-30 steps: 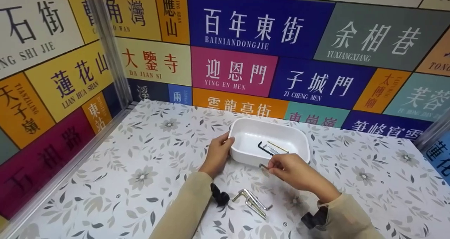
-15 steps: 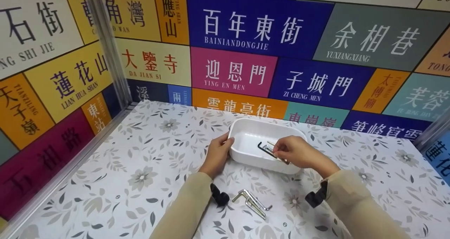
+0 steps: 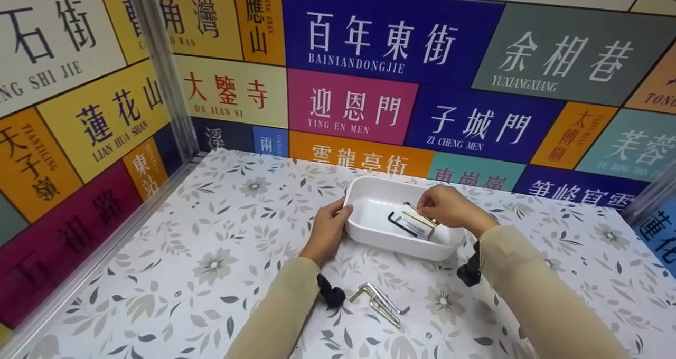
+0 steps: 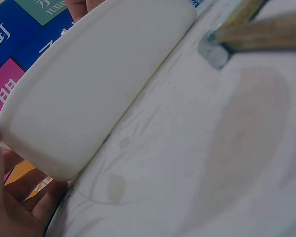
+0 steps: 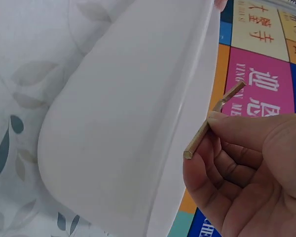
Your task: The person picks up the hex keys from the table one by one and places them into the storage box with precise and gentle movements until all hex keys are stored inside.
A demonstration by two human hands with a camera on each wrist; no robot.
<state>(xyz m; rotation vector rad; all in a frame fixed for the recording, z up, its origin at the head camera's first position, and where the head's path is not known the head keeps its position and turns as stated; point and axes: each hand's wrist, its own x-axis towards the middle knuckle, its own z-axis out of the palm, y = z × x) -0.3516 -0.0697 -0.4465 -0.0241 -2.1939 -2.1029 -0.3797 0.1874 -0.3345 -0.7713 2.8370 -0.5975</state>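
Note:
A white plastic tray (image 3: 393, 244) stands on the table. My left hand (image 3: 326, 231) grips its left end, the thumb at the rim and the fingers against the outer wall. Above the tray's right part, my right hand (image 3: 448, 207) pinches a brass-coloured hex key (image 5: 199, 138) between thumb and fingertips, its bent end pointing away in the right wrist view. Inside the tray lie a black hex key (image 3: 402, 225) and several silver and gold-toned ones, partly covered by the right hand in the head view.
Several silver and brass-toned hex keys (image 3: 388, 309) lie in a small pile on the flowered tablecloth (image 3: 211, 295), in front of the tray. Colourful sign panels (image 3: 353, 105) rise behind the table and along its left side.
My right hand has carried a hex key from the tray's front edge up and over its inside, toward the far right side. My left hand has stayed at the tray's end.

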